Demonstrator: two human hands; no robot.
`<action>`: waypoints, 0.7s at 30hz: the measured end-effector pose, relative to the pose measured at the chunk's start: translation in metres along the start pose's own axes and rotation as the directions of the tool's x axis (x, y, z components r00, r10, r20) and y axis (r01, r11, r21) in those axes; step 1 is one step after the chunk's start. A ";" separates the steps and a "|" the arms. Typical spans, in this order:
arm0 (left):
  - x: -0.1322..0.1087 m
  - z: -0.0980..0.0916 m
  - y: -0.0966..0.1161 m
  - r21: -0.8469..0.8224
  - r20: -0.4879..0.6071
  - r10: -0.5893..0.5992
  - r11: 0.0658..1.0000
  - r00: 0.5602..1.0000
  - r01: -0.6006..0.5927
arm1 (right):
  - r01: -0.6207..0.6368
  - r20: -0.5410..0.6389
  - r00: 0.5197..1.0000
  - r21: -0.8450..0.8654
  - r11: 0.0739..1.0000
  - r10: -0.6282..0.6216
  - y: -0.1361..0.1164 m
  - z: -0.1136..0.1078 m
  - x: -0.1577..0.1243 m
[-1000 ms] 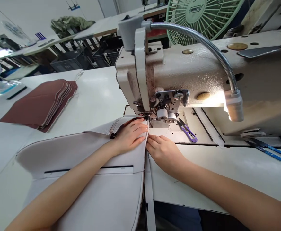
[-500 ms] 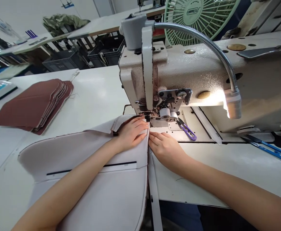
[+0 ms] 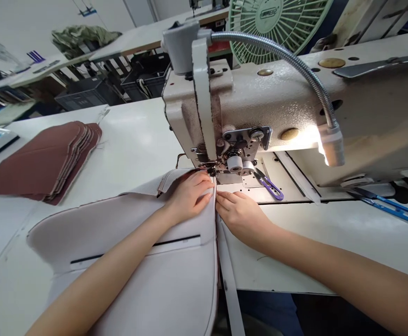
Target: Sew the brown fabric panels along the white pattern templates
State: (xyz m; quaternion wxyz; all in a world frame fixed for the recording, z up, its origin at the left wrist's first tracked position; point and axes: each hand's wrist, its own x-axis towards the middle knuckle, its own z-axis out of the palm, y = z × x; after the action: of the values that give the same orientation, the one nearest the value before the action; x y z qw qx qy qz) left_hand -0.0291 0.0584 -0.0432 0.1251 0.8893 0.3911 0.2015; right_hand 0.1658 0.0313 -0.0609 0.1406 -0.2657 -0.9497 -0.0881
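A large pale grey fabric panel with a dark-edged slit lies under the sewing machine, its right edge running up to the presser foot. My left hand rests on the panel just left of that edge, fingers stretched forward and close to the foot. On the other side, my right hand pinches the panel's edge between thumb and fingers; the fingertips are partly hidden. A narrow pale strip hangs below the right hand, beside the panel and over the table's front edge.
Purple thread snips lie on the machine bed, and blue-handled scissors sit farther right. A stack of brown fabric pieces lies at left. The lit lamp hangs on a flexible metal arm. Behind stands a green fan.
The whole view has shifted slightly, moving the machine and brown stack left in the picture. Both hands keep nearly the same places at the panel's edge.
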 end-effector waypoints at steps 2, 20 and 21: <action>0.005 -0.001 -0.001 0.030 0.045 -0.063 0.998 0.997 0.061 | -0.025 -0.015 1.000 -0.004 1.000 0.025 0.003 0.002 0.000; -0.039 -0.053 0.134 0.186 0.549 -0.504 0.851 0.667 0.491 | 0.224 -0.288 0.943 0.183 0.957 -0.166 -0.065 -0.033 -0.042; -0.037 -0.054 0.132 0.165 0.553 -0.505 0.846 0.662 0.507 | 0.219 -0.300 0.941 0.183 0.958 -0.158 -0.066 -0.032 -0.043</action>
State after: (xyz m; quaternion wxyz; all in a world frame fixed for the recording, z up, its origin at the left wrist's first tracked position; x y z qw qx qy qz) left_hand 0.0087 -0.0533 0.0452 0.2900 0.7630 0.5652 -0.1197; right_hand 0.1733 -0.0527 -0.0505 0.2931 -0.1412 -0.9449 -0.0355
